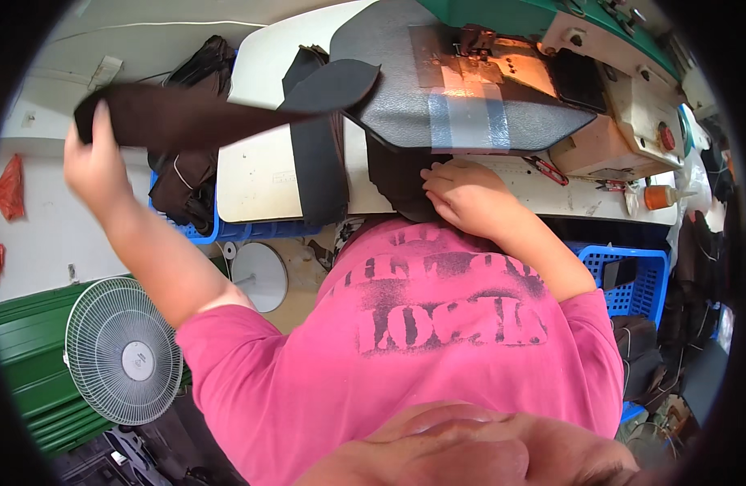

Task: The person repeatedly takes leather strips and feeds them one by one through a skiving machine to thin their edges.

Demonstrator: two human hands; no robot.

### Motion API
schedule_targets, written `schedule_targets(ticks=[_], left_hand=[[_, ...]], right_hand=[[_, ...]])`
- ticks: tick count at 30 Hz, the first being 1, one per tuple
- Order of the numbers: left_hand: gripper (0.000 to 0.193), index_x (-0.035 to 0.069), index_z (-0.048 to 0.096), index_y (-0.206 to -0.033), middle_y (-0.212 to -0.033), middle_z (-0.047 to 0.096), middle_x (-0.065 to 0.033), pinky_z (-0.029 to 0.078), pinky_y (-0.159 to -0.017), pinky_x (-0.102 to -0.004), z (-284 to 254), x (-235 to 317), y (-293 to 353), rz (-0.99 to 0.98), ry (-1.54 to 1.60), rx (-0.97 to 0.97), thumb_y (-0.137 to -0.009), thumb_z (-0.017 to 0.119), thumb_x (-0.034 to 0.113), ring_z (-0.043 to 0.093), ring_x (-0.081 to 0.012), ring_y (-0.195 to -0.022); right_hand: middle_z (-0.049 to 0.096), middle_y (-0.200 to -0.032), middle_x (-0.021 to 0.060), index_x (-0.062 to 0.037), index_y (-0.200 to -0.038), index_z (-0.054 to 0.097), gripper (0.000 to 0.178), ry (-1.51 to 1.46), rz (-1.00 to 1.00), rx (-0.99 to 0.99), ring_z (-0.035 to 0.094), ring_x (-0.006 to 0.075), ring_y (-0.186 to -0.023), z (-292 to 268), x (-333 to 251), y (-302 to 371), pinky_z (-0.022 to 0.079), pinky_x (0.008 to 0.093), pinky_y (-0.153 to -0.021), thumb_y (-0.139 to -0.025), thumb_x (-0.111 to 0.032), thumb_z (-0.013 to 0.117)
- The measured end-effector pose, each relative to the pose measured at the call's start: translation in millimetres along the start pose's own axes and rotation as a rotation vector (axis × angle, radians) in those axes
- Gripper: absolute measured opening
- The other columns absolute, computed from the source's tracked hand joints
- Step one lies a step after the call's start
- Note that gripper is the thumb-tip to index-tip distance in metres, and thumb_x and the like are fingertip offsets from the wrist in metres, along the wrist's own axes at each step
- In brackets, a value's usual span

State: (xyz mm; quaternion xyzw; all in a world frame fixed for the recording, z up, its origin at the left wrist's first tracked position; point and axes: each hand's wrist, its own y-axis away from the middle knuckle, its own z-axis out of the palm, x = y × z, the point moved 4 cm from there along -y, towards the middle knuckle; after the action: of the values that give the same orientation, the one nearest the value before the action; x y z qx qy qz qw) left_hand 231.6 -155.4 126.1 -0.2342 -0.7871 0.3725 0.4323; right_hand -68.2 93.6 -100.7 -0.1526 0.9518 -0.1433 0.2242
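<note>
My left hand (98, 166) is raised at the far left, its fingers closed on one end of a long dark brown fabric piece (179, 117). The piece stretches right and twists, its other end above the black padded board (381, 73) on the table. My right hand (468, 197) lies at the table's front edge with curled fingers on another dark fabric piece (401, 182), which hangs toward my shirt. Its fingertips press on that cloth, and its thumb is partly hidden. Between the hands, a dark strip stack (318, 174) lies across the white table (255, 182).
A sewing machine (567, 40) with a lit needle area stands at the back right. Red-handled snips (547, 170) and an orange-labelled bottle (665, 196) lie or stand near it. Blue baskets (640, 279) flank the table; dark cloth fills the left one. A fan (126, 348) stands lower left.
</note>
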Motion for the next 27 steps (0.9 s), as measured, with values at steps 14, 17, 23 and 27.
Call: schedule_targets(ticks=[14,17,23,27], left_hand=[[0.032,0.011,0.07,-0.1,-0.098,0.072,-0.0057,0.054,-0.078,-0.0352,102.2,-5.3,51.9,0.797,-0.1,0.093,-0.074,0.064,-0.006,0.068,-0.0255,-0.084],[0.048,0.01,0.069,-0.103,-0.1,0.07,-0.009,0.053,-0.077,-0.038,100.4,-31.9,160.0,0.66,-0.074,-0.394,-0.06,0.062,-0.009,0.067,-0.0271,-0.087],[0.045,0.008,0.069,-0.107,-0.111,0.067,-0.0088,0.049,-0.088,-0.0411,91.5,-39.6,265.2,0.311,-0.038,-0.597,-0.062,0.071,0.001,0.063,-0.0289,-0.102],[0.046,0.008,0.068,-0.109,-0.117,0.066,-0.0092,0.048,-0.092,-0.0435,87.0,-29.9,258.4,0.398,-0.086,-0.531,-0.064,0.07,0.002,0.061,-0.0294,-0.109]], right_hand=[[0.067,-0.09,0.0113,-0.0051,-0.096,0.066,0.031,-0.01,0.077,0.066,0.064,0.0301,-0.081,4.1,10.4,2.0,0.051,0.0403,-0.071,-0.078,-0.03,0.073],[0.068,-0.105,0.0098,-0.0048,-0.094,0.066,0.033,-0.05,-0.024,0.011,0.065,0.0293,-0.095,-0.8,7.6,2.1,0.051,0.0399,-0.082,-0.073,-0.028,0.076],[0.068,-0.115,0.0082,-0.0056,-0.093,0.066,0.026,-0.118,-0.04,-0.008,0.064,0.0277,-0.106,1.6,18.7,5.7,0.05,0.0408,-0.094,-0.075,-0.021,0.076],[0.069,-0.109,0.0089,-0.0057,-0.097,0.067,0.016,-0.135,0.029,-0.029,0.066,0.0289,-0.1,0.4,17.6,0.3,0.051,0.0414,-0.089,-0.083,-0.014,0.069]])
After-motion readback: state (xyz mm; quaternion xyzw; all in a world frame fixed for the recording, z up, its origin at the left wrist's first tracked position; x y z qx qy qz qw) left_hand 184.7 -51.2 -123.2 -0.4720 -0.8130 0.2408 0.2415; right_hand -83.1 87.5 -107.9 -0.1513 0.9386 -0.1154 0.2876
